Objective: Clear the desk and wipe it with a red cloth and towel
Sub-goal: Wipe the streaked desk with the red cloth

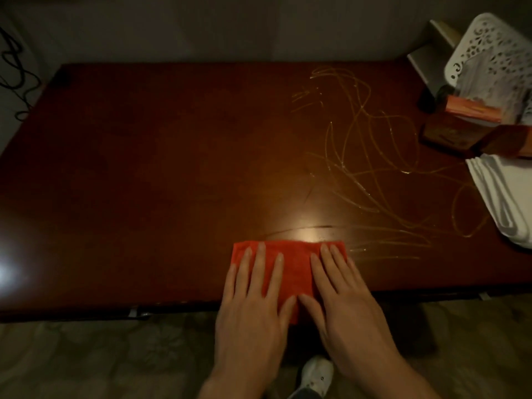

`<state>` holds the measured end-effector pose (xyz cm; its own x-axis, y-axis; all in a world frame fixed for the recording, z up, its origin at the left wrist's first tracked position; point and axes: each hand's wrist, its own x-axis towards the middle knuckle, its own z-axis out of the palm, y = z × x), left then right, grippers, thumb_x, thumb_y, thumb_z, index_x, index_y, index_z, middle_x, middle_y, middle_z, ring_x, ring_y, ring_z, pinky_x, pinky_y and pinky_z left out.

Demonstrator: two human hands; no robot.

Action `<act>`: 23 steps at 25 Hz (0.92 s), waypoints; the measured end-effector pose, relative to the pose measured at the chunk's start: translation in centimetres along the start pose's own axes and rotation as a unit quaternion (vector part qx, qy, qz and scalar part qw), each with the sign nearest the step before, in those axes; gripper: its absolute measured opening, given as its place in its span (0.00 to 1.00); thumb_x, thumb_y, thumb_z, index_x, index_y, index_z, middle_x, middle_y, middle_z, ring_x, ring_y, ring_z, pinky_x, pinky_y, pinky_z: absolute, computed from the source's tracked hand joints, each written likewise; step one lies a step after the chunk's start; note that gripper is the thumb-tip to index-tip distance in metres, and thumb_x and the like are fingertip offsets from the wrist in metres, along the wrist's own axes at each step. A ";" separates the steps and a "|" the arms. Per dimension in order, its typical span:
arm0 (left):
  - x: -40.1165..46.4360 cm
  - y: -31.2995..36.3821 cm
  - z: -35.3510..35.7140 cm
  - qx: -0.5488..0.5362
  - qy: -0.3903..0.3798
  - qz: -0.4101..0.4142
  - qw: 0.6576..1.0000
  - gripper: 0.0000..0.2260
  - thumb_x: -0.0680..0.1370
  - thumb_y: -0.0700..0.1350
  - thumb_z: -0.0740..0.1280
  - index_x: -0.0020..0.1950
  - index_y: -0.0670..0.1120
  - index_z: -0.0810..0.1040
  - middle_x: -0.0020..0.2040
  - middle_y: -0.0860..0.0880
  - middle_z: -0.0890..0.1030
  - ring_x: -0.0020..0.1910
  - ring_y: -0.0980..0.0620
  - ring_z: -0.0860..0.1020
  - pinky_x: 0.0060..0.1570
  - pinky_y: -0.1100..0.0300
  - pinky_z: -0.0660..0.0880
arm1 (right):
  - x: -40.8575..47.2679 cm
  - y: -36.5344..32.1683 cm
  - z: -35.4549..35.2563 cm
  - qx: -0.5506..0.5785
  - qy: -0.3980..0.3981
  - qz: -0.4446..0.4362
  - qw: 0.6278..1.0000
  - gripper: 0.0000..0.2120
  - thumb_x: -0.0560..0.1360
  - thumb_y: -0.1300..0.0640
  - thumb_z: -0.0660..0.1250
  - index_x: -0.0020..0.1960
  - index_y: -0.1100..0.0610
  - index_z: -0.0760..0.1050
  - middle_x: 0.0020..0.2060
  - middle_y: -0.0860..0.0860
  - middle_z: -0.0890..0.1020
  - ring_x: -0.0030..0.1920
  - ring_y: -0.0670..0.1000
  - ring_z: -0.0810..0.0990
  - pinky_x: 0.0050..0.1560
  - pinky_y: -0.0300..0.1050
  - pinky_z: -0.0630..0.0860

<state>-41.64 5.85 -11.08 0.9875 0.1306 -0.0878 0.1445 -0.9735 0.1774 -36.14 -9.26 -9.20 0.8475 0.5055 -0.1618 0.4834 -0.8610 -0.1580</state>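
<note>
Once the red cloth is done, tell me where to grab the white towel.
Take the white towel at its near folded end, right hand coming from the left. It lies folded flat at the desk right edge, stacked folds facing you; boxes crowd its far end.

Head view — down over desk [144, 168]

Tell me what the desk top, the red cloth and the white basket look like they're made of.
Desk top: probably varnished dark wood; it mirrors the lamp glare. Red cloth: soft matte fabric, folded flat under both hands. White basket: likely moulded plastic, with lace-like cut-outs.
</note>
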 end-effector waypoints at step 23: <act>4.1 6.4 0.5 0.002 0.030 -0.020 0.999 0.26 0.83 0.60 0.44 0.78 0.50 0.59 0.78 0.43 0.61 0.77 0.44 0.60 0.71 0.46 0.57 | 2.6 6.2 -1.6 -0.001 0.015 0.024 1.000 0.30 0.81 0.40 0.37 0.77 0.55 0.53 0.77 0.53 0.57 0.78 0.52 0.50 0.78 0.51 0.49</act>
<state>-36.70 0.10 -10.78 0.9831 0.1799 -0.0347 0.1832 -0.9680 0.1717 -30.57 -13.31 -9.03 0.8760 0.4618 -0.1390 0.4425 -0.8843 -0.1492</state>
